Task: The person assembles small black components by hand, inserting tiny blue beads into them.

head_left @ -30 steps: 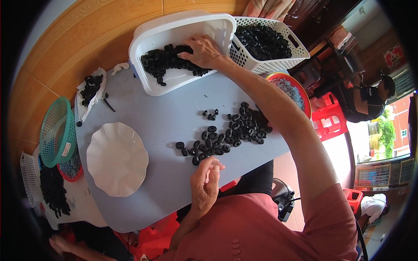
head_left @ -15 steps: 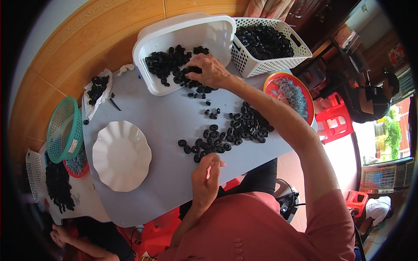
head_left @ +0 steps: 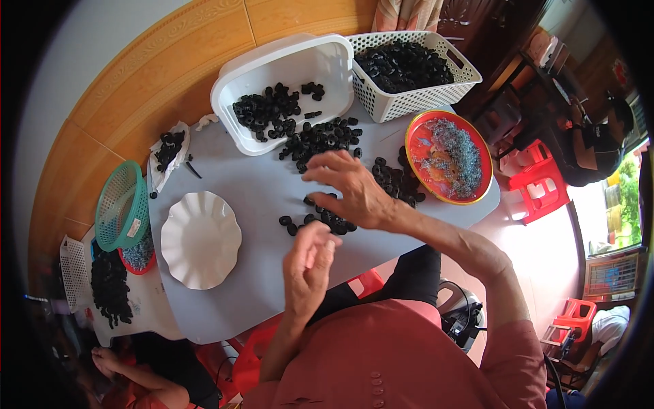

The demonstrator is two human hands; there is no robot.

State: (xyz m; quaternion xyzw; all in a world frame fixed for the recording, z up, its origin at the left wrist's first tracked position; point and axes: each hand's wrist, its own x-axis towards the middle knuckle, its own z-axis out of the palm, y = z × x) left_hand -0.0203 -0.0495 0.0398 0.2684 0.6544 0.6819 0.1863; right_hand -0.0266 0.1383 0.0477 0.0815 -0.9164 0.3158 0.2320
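Observation:
Small black rounded parts lie loose on the grey-blue table (head_left: pixel 262 218). One pile of black parts (head_left: pixel 320 140) is by the white tub (head_left: pixel 225 102), which holds more of them. Another pile (head_left: pixel 395 178) spreads to the right. My right hand (head_left: pixel 351 187) hovers over the nearer parts, fingers stretched and apart, with nothing visible in it. Close to the front edge, my left hand (head_left: pixel 306 273) has its fingers curled toward the thumb beside the nearest black parts (head_left: pixel 289 225). Whatever lies between those fingers, if anything, is hidden.
A white perforated basket (head_left: pixel 409 102) full of black parts stands at the back right. Nearby is a red round tray (head_left: pixel 482 187) of small silvery pieces. To the left are a scalloped white plate (head_left: pixel 201 238) and a green strainer (head_left: pixel 122 211). Another person's hands (head_left: pixel 105 361) show at lower left.
My right hand has come back from the tub toward me, its fingers spreading. My left hand stays near the front edge. The view has shifted slightly.

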